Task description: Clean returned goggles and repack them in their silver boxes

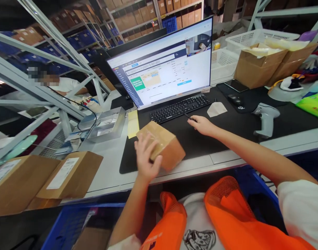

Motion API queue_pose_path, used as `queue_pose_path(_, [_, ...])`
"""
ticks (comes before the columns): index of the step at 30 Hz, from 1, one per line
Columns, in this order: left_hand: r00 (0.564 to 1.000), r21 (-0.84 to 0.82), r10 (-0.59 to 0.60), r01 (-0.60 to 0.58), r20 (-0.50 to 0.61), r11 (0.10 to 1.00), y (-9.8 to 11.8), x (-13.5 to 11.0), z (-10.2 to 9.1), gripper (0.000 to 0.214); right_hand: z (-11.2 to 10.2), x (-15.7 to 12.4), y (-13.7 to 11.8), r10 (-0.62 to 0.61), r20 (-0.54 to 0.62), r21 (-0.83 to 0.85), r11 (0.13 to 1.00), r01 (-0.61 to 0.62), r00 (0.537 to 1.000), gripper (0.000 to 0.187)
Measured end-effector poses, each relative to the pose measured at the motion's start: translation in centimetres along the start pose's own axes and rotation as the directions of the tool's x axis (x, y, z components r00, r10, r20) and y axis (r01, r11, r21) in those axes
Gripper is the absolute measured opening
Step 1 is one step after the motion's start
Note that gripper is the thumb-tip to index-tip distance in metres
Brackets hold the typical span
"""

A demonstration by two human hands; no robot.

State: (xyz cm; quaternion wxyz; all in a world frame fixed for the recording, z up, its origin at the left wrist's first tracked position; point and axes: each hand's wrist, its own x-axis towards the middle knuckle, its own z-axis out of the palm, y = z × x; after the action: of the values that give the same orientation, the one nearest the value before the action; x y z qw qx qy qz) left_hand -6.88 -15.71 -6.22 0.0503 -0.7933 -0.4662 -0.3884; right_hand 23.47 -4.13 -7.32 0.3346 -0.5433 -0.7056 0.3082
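Observation:
A small brown cardboard box (167, 144) lies on the black desk mat (200, 139) in front of me. My left hand (145, 158) rests on its near left side, fingers spread over the cardboard and gripping it. My right hand (203, 125) reaches forward past the box and pinches a thin black pen (188, 116) just below the black keyboard (180, 108). A monitor (164, 66) behind the keyboard shows a form with a green panel.
Two labelled cardboard boxes (67, 175) sit at the left desk edge beside a metal tray (107, 125). A barcode scanner (265, 118), mouse (234, 99), phone (235, 85) and folded paper (216, 109) lie right. Open cartons and white baskets (252, 36) stand behind. Another person sits far left.

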Motion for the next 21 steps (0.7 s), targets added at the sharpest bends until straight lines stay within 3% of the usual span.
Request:
queue_pose_path(2, [0.961,-0.166,-0.249,0.228,-0.120,0.960,-2.6,-1.7,-2.3,0.050,1.2,0.3,-0.9,0.017,0.061,0.090,0.996,-0.023,0.998,0.030])
queue_pose_path(3, [0.897,-0.275,-0.407,0.353,-0.173,0.894,-3.9,-2.4,-3.2,0.053,1.9,0.5,-1.4,0.008,0.085,0.112,0.994,-0.017,0.996,0.031])
queue_pose_path(5, [0.692,-0.493,-0.685,0.524,-0.229,0.695,-6.1,-3.3,-4.5,0.055,3.8,0.8,-2.7,-0.051,0.116,0.159,0.987,0.032,0.992,0.031])
queue_pose_path(8, [0.373,-0.723,-0.898,0.550,-0.234,0.418,-7.8,-3.5,-5.3,0.041,7.1,0.9,-5.2,-0.105,0.211,0.384,0.923,0.016,0.972,0.032])
queue_pose_path(10, [0.225,-0.840,-0.965,0.490,-0.135,0.232,-7.9,-3.2,-5.4,0.027,9.0,0.6,-6.6,-0.098,0.349,0.550,0.827,-0.119,0.932,0.035])
queue_pose_path(11, [0.184,-0.884,-0.981,0.447,-0.059,0.137,-7.8,-3.0,-5.4,0.022,9.6,0.3,-7.2,-0.099,0.408,0.598,0.780,-0.184,0.907,0.038])
queue_pose_path(13, [0.180,-0.926,-0.980,0.377,0.082,-0.008,-7.5,-2.3,-5.3,0.019,9.9,-0.5,-7.9,-0.115,0.449,0.638,0.735,-0.228,0.886,0.044])
queue_pose_path(15, [0.237,-0.930,-0.956,0.358,0.175,-0.082,-7.5,-1.2,-5.0,0.017,8.9,-1.6,-8.0,-0.118,0.398,0.632,0.754,-0.178,0.910,0.047])
queue_pose_path(19, [0.362,-0.853,-0.835,0.473,0.415,-0.220,-8.6,2.4,-2.3,0.015,5.2,-4.6,-7.5,-0.085,0.273,0.485,0.872,-0.061,0.958,0.045])
queue_pose_path(21, [0.417,-0.797,-0.768,0.573,0.487,-0.194,-9.8,4.8,0.0,0.017,3.7,-6.6,-7.1,-0.083,0.232,0.389,0.921,-0.014,0.969,0.044])
